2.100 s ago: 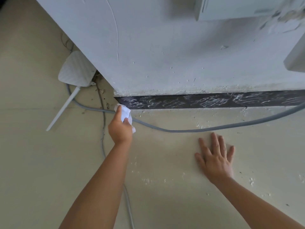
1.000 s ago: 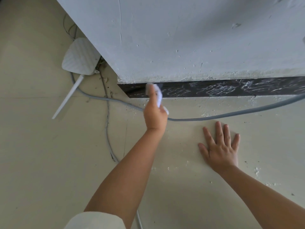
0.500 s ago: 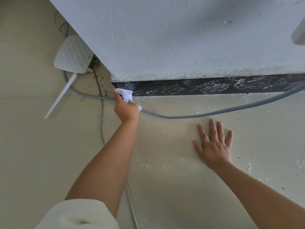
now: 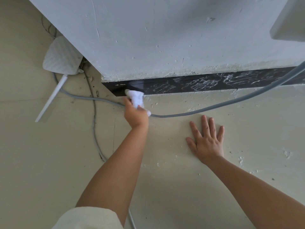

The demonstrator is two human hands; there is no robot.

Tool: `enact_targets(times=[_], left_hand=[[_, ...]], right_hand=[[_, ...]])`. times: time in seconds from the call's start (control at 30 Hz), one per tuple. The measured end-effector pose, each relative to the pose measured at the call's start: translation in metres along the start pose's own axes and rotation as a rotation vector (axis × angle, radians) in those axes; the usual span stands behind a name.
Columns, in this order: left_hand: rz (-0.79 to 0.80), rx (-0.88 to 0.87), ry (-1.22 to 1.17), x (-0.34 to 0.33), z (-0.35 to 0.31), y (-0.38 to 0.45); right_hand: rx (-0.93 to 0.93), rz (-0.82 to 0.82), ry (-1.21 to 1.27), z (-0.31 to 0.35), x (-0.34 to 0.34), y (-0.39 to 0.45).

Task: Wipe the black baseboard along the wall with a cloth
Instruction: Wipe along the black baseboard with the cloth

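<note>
A black baseboard (image 4: 206,84) with white smears runs along the foot of the pale wall, from the wall's corner to the right edge. My left hand (image 4: 135,115) grips a crumpled white cloth (image 4: 136,97) and presses its tip against the baseboard near the left end. The stretch just above the cloth looks darker and smear-free. My right hand (image 4: 207,140) lies flat on the floor, fingers spread, empty, below the baseboard and apart from it.
A thick grey cable (image 4: 214,107) curves across the floor in front of the baseboard, passing under my left hand. A white router (image 4: 61,59) with an antenna (image 4: 51,100) sits by the wall's corner. Thin cords (image 4: 94,123) trail over the beige floor.
My left hand swept the cloth right along the baseboard, back to the left end, and is now slightly right of the corner. My right hand has stayed flat on the floor.
</note>
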State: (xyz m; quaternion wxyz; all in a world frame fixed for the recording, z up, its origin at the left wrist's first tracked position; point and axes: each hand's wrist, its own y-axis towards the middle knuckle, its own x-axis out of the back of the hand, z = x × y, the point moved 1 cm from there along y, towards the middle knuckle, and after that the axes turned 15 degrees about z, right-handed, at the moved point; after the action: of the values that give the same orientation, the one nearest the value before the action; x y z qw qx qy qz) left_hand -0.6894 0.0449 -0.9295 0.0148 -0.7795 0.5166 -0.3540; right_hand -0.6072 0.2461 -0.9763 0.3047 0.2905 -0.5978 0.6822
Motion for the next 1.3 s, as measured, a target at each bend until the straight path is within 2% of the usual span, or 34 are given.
enact_targets(times=[0.07,0.17,0.43,0.57,0.9,1.03,1.23,1.3], left_hand=[[-0.097,0.063,0.014,0.021,0.004,0.019],[-0.146,0.075,0.023,0.041,0.005,0.037],[0.039,-0.005,0.035,-0.02,-0.018,0.002],[0.194,-0.127,0.033,-0.039,-0.026,-0.017],[0.157,-0.328,0.152,-0.009,-0.005,-0.015],[0.235,-0.312,0.293,-0.018,-0.009,-0.019],[0.252,-0.317,0.542,-0.018,-0.016,-0.019],[0.236,-0.277,0.533,-0.026,-0.022,-0.022]], right_hand=[[0.006,-0.002,0.003,-0.001,0.0,-0.001],[0.012,-0.004,0.002,-0.002,0.0,-0.001],[0.017,-0.014,0.012,-0.002,0.0,-0.001],[0.034,-0.008,0.024,-0.004,0.001,-0.003],[0.062,-0.014,0.054,-0.009,-0.002,-0.01],[0.057,-0.002,0.054,-0.008,-0.003,-0.011],[0.065,0.001,0.067,-0.009,-0.003,-0.011],[0.071,-0.002,0.076,-0.009,-0.002,-0.011]])
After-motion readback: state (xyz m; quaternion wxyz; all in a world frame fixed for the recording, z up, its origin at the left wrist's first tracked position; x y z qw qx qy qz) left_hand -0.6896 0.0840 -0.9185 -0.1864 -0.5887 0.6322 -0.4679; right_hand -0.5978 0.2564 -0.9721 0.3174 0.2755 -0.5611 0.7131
